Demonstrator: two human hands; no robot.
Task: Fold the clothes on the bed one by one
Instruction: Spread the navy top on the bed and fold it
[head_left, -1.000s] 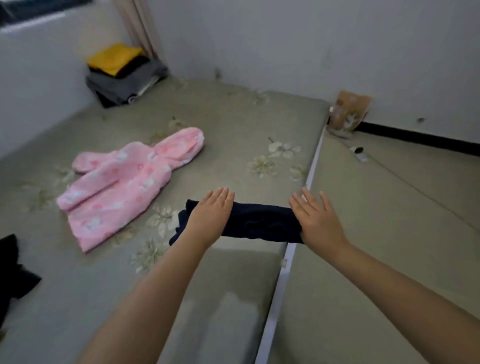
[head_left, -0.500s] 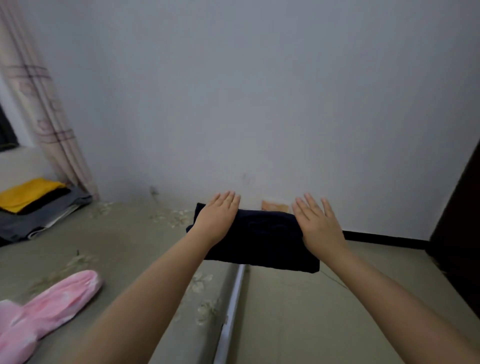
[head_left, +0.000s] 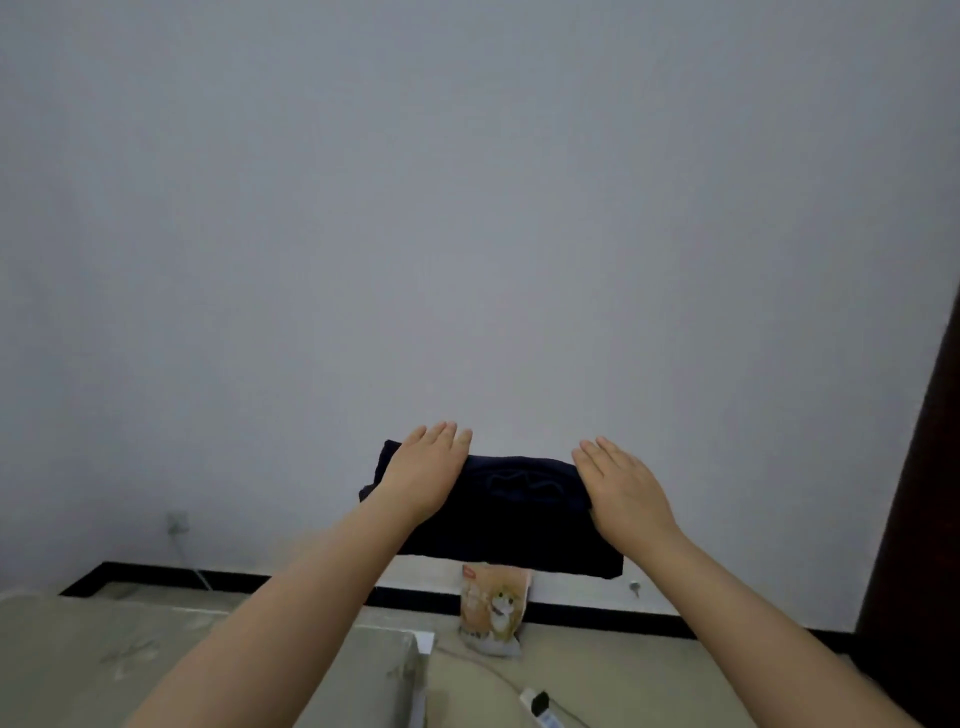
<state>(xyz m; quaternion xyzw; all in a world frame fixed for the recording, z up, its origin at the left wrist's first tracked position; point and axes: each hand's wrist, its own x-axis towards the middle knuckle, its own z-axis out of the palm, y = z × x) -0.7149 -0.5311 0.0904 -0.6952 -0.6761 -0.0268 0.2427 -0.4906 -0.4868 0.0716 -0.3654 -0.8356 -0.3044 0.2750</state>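
Left of the fingers, the bed (head_left: 104, 660) shows a flat, dull greenish sheet with a faint flower print. The left hand (head_left: 423, 478) lies palm down on one end of the dark cloth (head_left: 519, 512), fingers straight and close together; the thumb is hidden, so whether it hooks under the cloth cannot be told. The cloth is a soft navy bundle, folded into a thick oblong, held up in the air between both hands in front of the plain grey wall (head_left: 467, 208). The right hand (head_left: 626, 493) lies on the other end the same way, fingers straight and a little spread, thumb out of sight. Below the fingers a crinkled printed bag (head_left: 493, 608) leans at the black skirting, and a white cable runs along the floor (head_left: 623, 670). Compared with half a second ago, the cloth sits higher against the wall, and the pink garment and the stacked clothes have left the view.
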